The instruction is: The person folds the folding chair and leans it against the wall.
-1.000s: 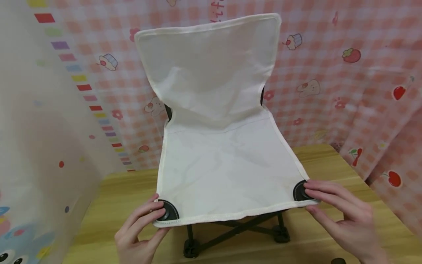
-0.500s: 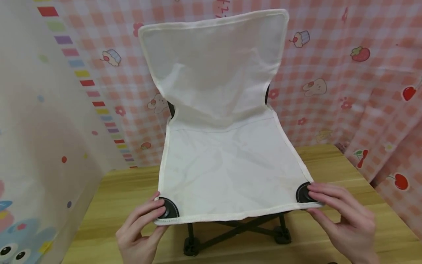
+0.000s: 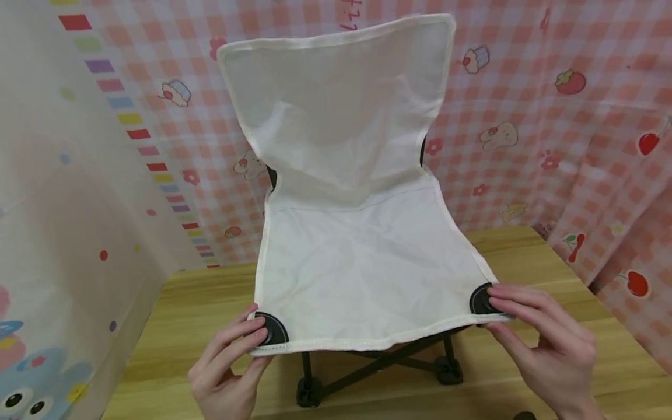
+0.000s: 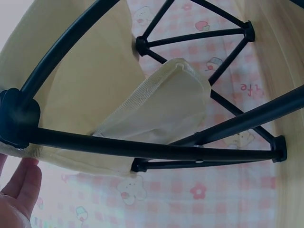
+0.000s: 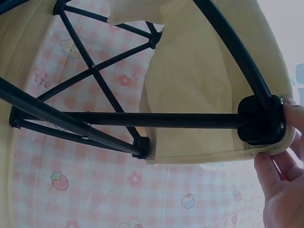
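A small folding camp chair with a white fabric seat and back stands unfolded on a wooden table. My left hand pinches its front left corner, fingers on the black corner patch and thumb below. At the front right corner my right hand does the same, fingertips on the other patch. Both wrist views look under the seat: dark tubes meet a plastic corner joint beside the right hand's fingers. Dark crossed legs show below the front edge in the head view.
The wooden table top extends on both sides of the chair. A pink checked cloth hangs close behind, with a pale printed curtain at left. A small dark object shows at the bottom edge.
Both hands keep their hold on the seat corners. The right front corner has risen slightly, and the whole view has shifted a little.
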A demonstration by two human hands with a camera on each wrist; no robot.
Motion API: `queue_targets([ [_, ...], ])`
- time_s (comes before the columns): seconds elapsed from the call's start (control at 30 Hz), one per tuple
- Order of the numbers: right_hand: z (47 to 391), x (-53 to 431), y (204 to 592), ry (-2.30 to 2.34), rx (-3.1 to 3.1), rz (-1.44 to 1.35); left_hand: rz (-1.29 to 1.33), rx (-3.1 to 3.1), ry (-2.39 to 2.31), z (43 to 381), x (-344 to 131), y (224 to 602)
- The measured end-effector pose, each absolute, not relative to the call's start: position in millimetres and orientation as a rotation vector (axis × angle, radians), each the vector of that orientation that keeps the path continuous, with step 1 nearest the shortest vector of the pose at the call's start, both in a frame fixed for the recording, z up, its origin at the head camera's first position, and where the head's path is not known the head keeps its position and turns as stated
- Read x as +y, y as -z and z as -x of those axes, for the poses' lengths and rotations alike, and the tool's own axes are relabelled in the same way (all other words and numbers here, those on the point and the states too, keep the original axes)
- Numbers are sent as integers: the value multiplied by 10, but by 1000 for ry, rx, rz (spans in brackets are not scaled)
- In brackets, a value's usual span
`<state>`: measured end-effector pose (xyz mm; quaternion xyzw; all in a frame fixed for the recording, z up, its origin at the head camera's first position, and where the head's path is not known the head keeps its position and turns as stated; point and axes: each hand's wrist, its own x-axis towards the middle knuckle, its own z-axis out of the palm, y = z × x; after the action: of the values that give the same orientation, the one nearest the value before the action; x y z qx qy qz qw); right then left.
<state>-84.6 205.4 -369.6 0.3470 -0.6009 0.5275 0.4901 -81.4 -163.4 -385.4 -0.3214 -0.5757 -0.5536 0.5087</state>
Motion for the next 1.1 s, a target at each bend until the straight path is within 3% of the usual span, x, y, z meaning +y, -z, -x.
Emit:
queue_targets([
  [1.1,903,1796,3519,-1345,-1354,-805,736,-1313,1391,864,-1445,3702],
])
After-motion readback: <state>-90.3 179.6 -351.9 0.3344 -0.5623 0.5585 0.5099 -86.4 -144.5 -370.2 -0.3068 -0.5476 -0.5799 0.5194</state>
